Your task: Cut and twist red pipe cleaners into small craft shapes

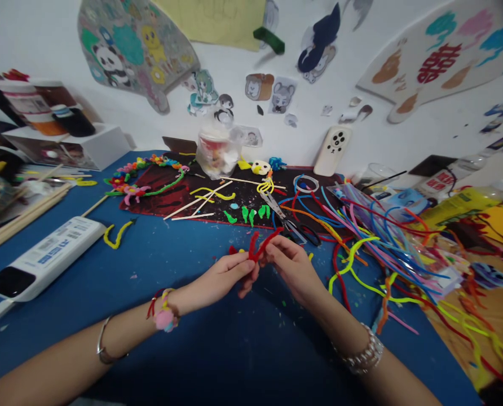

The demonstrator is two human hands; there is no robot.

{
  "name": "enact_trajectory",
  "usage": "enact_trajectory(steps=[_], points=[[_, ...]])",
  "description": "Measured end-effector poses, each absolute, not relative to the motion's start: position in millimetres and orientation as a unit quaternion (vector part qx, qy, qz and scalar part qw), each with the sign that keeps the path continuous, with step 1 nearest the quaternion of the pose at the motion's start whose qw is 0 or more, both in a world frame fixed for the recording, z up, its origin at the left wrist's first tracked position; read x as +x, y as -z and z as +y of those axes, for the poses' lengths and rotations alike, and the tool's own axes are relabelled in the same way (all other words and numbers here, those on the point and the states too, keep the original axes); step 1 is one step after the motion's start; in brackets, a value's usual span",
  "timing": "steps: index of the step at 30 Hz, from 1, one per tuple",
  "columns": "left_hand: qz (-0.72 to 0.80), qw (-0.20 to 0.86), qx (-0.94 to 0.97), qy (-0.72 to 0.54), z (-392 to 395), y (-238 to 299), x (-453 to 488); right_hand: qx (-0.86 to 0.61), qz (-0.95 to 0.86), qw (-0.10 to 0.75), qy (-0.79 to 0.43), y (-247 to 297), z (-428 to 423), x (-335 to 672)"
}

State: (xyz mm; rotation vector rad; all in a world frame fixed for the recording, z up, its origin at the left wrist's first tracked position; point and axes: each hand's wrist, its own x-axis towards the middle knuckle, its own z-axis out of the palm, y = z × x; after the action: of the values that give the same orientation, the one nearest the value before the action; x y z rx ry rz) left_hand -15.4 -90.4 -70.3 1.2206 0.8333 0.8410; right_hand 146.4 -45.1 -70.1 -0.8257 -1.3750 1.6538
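Both my hands meet over the blue table (184,254), pinching a red pipe cleaner (260,245) between them. My left hand (228,276) has its fingers closed on the lower end. My right hand (291,264) grips the other part, and two red ends stick up between the fingertips. A pink pompom bracelet sits on my left wrist and a beaded one on my right. Scissors (287,221) lie just beyond my right hand.
A heap of coloured pipe cleaners (382,248) spreads to the right. A dark mat (162,194) holds green pieces, wooden sticks and a flower garland (135,180). A white device (44,256) lies left, a plastic-wrapped cup (215,149) at the back.
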Motion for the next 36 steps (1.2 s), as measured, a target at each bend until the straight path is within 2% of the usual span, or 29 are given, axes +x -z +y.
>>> enact_trajectory(steps=[2, 4, 6, 8, 11, 13, 15, 18, 23, 36], points=[[0.38, 0.651, 0.542, -0.371, -90, 69, -16, -0.336, -0.552, 0.43, -0.63, 68, -45, 148], [0.413, 0.615, 0.563, -0.368, -89, 68, -18, -0.365, -0.585, 0.482, -0.541, 64, -47, 150], [0.463, 0.547, 0.6, -0.357, -89, 68, -19, -0.376, -0.652, 0.531, -0.388, 61, -51, 155], [0.507, 0.445, 0.658, -0.334, -89, 69, -20, -0.328, -0.743, 0.545, -0.207, 60, -56, 161], [0.534, 0.294, 0.74, -0.285, -90, 73, -20, -0.224, -0.844, 0.487, 0.014, 60, -59, 166], [0.543, 0.239, 0.767, -0.246, -92, 76, -20, -0.194, -0.884, 0.42, 0.068, 61, -57, 166], [0.555, 0.2, 0.779, -0.211, -94, 79, -20, -0.187, -0.911, 0.363, 0.062, 62, -53, 163], [0.567, 0.133, 0.792, -0.184, -95, 79, -21, -0.192, -0.927, 0.32, 0.022, 64, -47, 158], [0.553, 0.076, 0.813, -0.162, -95, 78, -22, -0.211, -0.925, 0.313, -0.034, 71, -43, 157], [0.492, -0.068, 0.857, -0.134, -95, 79, -25, -0.2, -0.931, 0.301, -0.046, 65, -43, 155]])
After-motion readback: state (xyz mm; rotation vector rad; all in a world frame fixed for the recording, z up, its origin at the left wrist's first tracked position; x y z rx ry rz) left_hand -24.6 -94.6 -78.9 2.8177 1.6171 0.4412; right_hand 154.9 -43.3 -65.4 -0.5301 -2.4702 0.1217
